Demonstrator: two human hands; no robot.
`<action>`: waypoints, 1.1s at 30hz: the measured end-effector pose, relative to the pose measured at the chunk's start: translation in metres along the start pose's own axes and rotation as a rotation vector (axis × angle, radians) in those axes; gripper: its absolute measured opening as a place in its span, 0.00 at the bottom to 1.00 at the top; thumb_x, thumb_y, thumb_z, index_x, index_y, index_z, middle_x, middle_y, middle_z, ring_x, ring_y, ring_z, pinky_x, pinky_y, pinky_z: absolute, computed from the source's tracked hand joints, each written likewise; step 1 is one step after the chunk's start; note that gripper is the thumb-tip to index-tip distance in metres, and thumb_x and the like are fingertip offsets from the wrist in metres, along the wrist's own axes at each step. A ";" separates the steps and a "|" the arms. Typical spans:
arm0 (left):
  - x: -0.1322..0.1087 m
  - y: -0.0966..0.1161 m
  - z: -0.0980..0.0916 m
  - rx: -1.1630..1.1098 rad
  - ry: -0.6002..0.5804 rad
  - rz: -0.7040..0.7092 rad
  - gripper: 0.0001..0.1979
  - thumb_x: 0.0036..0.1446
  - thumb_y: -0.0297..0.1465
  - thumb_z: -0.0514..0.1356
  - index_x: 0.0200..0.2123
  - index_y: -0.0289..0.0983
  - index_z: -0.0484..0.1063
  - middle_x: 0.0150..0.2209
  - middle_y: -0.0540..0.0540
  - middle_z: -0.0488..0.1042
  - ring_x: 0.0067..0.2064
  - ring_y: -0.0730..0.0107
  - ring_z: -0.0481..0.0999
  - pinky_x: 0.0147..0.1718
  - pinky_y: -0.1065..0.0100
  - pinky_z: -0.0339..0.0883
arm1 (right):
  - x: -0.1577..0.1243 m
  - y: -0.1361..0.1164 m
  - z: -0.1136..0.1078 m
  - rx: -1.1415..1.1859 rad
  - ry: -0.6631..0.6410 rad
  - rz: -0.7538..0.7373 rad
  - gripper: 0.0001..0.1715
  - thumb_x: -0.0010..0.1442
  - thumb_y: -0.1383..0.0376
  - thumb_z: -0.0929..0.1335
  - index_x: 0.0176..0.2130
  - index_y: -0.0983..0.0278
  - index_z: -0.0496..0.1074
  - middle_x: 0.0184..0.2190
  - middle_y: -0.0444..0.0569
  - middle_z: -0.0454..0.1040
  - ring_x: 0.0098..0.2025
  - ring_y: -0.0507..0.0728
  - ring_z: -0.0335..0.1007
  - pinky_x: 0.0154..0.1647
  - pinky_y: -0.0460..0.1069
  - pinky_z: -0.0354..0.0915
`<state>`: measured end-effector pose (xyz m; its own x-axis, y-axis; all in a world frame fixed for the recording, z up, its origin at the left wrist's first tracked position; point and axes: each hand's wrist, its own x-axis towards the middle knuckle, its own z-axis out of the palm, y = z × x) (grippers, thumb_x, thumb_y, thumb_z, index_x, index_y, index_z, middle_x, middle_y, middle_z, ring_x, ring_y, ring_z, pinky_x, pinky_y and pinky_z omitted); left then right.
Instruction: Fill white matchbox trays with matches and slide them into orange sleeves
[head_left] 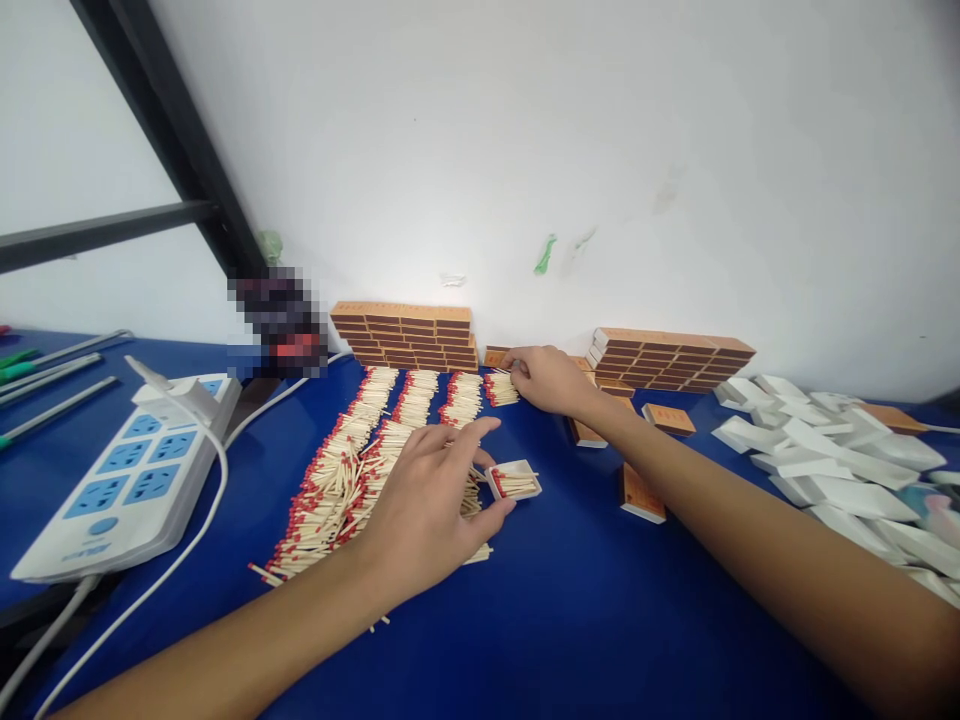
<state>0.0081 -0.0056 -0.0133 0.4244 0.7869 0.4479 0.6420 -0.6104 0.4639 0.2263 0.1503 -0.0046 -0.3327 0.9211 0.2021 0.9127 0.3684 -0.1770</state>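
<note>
My left hand (pixel 431 490) is beside a small white matchbox tray (pixel 531 487), with the thumb at its near edge and a finger at its far left corner. The index finger is lifted off. Several red-tipped matches (pixel 514 484) lie in the tray. My right hand (pixel 551 378) reaches further back, its fingers pinched on matches at the edge of a short row of matches (pixel 501 390). The fingertips partly hide what they hold. Long rows of loose matches (pixel 337 470) spread to the left, partly behind my left hand.
Matchboxes are stacked by the wall at left (pixel 405 335) and right (pixel 675 358). Loose matchboxes (pixel 641 493) lie near my right forearm. Folded white trays (pixel 832 450) are heaped at the right. A power strip (pixel 135 470) with white cables stands at the left.
</note>
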 end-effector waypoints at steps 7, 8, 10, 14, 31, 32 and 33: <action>0.000 0.000 0.000 0.002 -0.001 0.000 0.34 0.60 0.33 0.70 0.65 0.43 0.60 0.46 0.49 0.83 0.55 0.51 0.76 0.60 0.46 0.67 | 0.000 -0.001 0.001 0.006 -0.022 0.013 0.23 0.64 0.73 0.64 0.50 0.64 0.84 0.48 0.54 0.86 0.47 0.62 0.80 0.46 0.50 0.66; 0.000 0.000 0.000 0.002 -0.002 0.000 0.34 0.61 0.33 0.70 0.65 0.43 0.60 0.46 0.49 0.83 0.55 0.51 0.76 0.60 0.45 0.67 | 0.000 -0.001 0.000 0.011 -0.024 0.011 0.23 0.64 0.73 0.64 0.50 0.63 0.84 0.47 0.52 0.86 0.45 0.60 0.80 0.46 0.49 0.66; 0.000 0.000 0.000 0.001 -0.002 0.000 0.34 0.61 0.33 0.70 0.65 0.43 0.60 0.46 0.49 0.83 0.55 0.50 0.76 0.60 0.45 0.67 | 0.000 0.001 -0.002 0.017 -0.023 0.014 0.23 0.64 0.73 0.64 0.49 0.61 0.84 0.45 0.49 0.86 0.43 0.58 0.80 0.44 0.48 0.65; -0.001 -0.001 0.001 -0.005 0.002 0.005 0.34 0.60 0.33 0.70 0.65 0.43 0.59 0.46 0.48 0.83 0.55 0.50 0.77 0.60 0.45 0.67 | 0.000 0.006 -0.004 0.000 0.001 0.062 0.21 0.64 0.71 0.64 0.48 0.62 0.84 0.41 0.50 0.86 0.42 0.59 0.80 0.42 0.48 0.66; -0.001 -0.001 0.001 0.000 -0.001 0.004 0.34 0.60 0.32 0.70 0.65 0.43 0.60 0.45 0.49 0.83 0.54 0.51 0.77 0.59 0.45 0.67 | -0.001 0.007 -0.001 -0.076 0.001 0.066 0.20 0.67 0.66 0.65 0.49 0.61 0.85 0.42 0.52 0.86 0.42 0.62 0.80 0.41 0.51 0.67; -0.001 -0.001 0.001 0.001 0.000 0.004 0.34 0.60 0.33 0.70 0.65 0.43 0.60 0.45 0.49 0.83 0.54 0.50 0.77 0.59 0.45 0.67 | -0.001 0.006 -0.001 -0.080 0.000 0.065 0.20 0.67 0.66 0.65 0.49 0.61 0.85 0.41 0.52 0.86 0.42 0.62 0.80 0.41 0.51 0.67; 0.000 -0.001 0.001 0.001 0.002 0.005 0.34 0.60 0.32 0.70 0.65 0.44 0.60 0.45 0.49 0.83 0.55 0.50 0.77 0.59 0.45 0.67 | -0.001 0.005 -0.001 -0.084 -0.003 0.063 0.20 0.67 0.66 0.65 0.48 0.61 0.85 0.41 0.53 0.86 0.42 0.62 0.80 0.41 0.51 0.67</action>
<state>0.0075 -0.0052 -0.0145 0.4263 0.7840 0.4512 0.6408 -0.6138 0.4611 0.2319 0.1510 -0.0045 -0.2743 0.9426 0.1904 0.9485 0.2978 -0.1080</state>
